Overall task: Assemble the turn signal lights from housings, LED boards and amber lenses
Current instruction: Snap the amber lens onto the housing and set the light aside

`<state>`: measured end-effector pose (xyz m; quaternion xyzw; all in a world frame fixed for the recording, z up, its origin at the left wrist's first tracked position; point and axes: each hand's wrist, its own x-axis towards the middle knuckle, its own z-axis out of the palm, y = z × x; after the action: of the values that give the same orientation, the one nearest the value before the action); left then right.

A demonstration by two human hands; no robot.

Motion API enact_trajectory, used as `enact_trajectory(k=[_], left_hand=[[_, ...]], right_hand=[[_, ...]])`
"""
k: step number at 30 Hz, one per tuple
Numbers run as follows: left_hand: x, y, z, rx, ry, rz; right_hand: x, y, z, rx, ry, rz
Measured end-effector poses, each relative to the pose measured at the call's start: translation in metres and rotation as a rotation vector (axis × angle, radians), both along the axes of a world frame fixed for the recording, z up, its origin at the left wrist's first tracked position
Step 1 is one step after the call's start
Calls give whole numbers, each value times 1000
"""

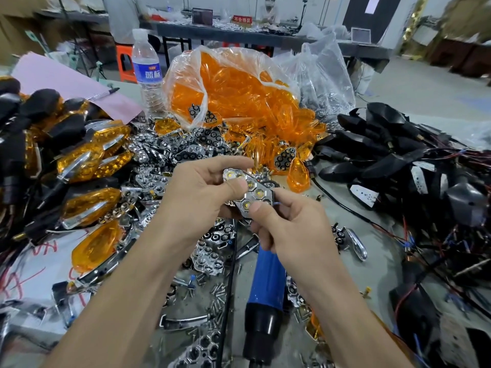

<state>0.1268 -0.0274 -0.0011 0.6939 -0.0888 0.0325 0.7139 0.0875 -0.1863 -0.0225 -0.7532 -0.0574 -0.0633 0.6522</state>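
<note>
At the centre of the view both hands hold a chrome reflector piece (pixel 252 191) with honeycomb cells and yellow LEDs showing in them. My left hand (pixel 204 192) grips its left end, thumb laid on top. My right hand (pixel 287 221) pinches its lower right end, thumb on the face. A blue wire peeks out beside my right index finger. Amber lenses (pixel 239 94) fill a clear plastic bag behind. Black housings with wires (pixel 385 150) are heaped at the right. Loose chrome reflectors (pixel 186 147) lie scattered on the table.
Finished amber lights with black housings (pixel 79 160) pile up at the left. A blue and black power tool (pixel 265 293) lies under my right wrist, with screws (pixel 218 298) beside it. A water bottle (pixel 146 70) stands behind, next to pink paper and a pen.
</note>
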Motion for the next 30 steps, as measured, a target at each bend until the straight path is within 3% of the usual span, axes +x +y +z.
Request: enact_trajectory(k=[7, 13, 19, 30], left_hand=[[-5, -18, -5, -60, 142, -98], [-3, -20, -11, 1, 94, -19], [-4, -14, -7, -77, 201, -122], [-5, -23, -7, -117, 171, 46]], right_hand=[[1, 5, 1, 256, -4, -87], [1, 12, -2, 264, 13, -135], [4, 6, 0, 213, 30, -98], [10, 11, -9, 153, 11, -194]])
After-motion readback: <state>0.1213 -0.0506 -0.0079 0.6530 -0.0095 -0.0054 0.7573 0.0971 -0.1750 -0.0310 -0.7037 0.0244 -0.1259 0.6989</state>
